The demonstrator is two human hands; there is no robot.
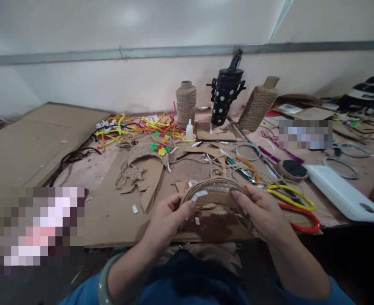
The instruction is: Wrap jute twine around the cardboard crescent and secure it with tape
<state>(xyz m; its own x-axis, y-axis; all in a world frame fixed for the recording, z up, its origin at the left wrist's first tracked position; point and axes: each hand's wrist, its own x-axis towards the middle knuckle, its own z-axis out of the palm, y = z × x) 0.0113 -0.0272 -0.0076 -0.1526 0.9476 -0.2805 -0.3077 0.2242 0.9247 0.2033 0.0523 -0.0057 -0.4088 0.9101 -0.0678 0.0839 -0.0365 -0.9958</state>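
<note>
Between my two hands is a curved, twine-wrapped ring [217, 183], held near the table's front edge. My left hand [170, 214] grips its left side, thumb pressed on the inner face beside a small white strip [200, 195]. On its right side, my right hand [261, 207] pinches the band with the thumb inside. The ring's lower part is hard to make out. Beyond it lie a twine-covered crescent [148, 150] with green, red and yellow flowers and a small twine star [135, 174]. Scissors with yellow and red handles [304, 220] rest beside my right hand.
Two twine spools [186, 103] and a black flowered tumbler [223, 95] stand at the back, near a small white glue bottle [189, 130]. Colourful pipe cleaners [120, 131] lie left of them. A white power bank-like box [345, 192] is at right, a cardboard sheet [43, 148] at left.
</note>
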